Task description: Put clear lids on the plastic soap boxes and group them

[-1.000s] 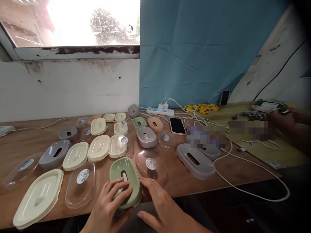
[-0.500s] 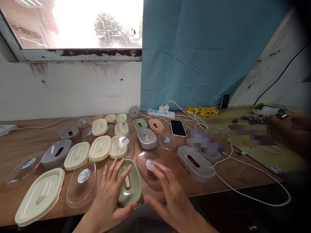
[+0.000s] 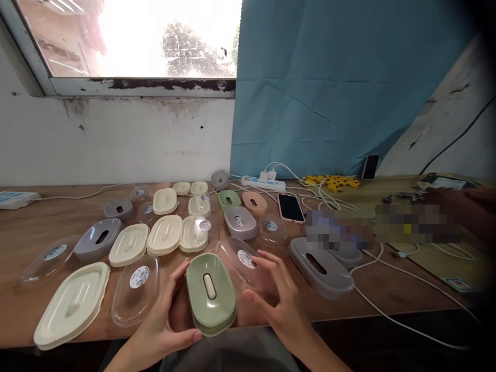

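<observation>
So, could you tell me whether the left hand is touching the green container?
Touching. The head view shows the left hand cradling the green container, thumb pressed on its near rim.

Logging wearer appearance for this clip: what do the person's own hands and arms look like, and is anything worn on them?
Both the left hand and the right hand are bare: no gloves, rings or wristbands show. The forearms are uncovered as far as the lower picture edge, so no sleeves are in view. The fingernails look short and plain.
</observation>
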Demonstrator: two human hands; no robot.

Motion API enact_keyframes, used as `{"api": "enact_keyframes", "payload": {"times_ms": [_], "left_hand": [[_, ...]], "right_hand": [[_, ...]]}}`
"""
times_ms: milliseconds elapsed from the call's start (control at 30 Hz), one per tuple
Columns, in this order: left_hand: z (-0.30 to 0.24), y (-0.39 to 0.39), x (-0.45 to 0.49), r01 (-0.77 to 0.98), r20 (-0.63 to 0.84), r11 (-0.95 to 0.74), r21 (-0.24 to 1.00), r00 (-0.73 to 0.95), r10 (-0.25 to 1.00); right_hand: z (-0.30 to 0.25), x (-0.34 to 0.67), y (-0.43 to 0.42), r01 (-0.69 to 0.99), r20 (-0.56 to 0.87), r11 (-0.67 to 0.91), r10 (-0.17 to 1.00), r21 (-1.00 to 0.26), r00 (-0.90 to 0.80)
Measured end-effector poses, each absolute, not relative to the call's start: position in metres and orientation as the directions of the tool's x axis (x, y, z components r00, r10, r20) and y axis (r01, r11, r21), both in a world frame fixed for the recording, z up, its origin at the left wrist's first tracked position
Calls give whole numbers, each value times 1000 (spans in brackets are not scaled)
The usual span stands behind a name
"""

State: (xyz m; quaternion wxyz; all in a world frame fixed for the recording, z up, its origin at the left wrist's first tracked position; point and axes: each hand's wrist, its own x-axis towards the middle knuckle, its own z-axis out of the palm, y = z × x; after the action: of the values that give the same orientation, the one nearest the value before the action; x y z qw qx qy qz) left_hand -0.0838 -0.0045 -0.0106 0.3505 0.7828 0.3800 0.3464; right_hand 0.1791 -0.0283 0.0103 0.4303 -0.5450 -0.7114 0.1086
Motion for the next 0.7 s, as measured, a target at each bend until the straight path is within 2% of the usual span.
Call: {"api": "enact_keyframes", "payload": {"times_ms": [167, 333, 467, 700], "left_hand": [[-16, -6, -71, 394, 268, -415, 820, 376, 887], [-24, -13, -55, 653, 331, -386, 652, 213, 919], [-24, -13, -54, 715, 359, -443, 542, 279, 891], [-26, -8, -56, 706, 398, -491, 510, 312, 863]], "right_hand": [[3, 159, -38, 639, 640, 599, 739, -482, -210], [-5, 156, -41, 654, 564, 616, 756, -440, -332], [-3, 161, -43, 660, 557, 641, 736, -392, -384], [1, 157, -45, 711, 577, 669, 676, -218, -459]]}}
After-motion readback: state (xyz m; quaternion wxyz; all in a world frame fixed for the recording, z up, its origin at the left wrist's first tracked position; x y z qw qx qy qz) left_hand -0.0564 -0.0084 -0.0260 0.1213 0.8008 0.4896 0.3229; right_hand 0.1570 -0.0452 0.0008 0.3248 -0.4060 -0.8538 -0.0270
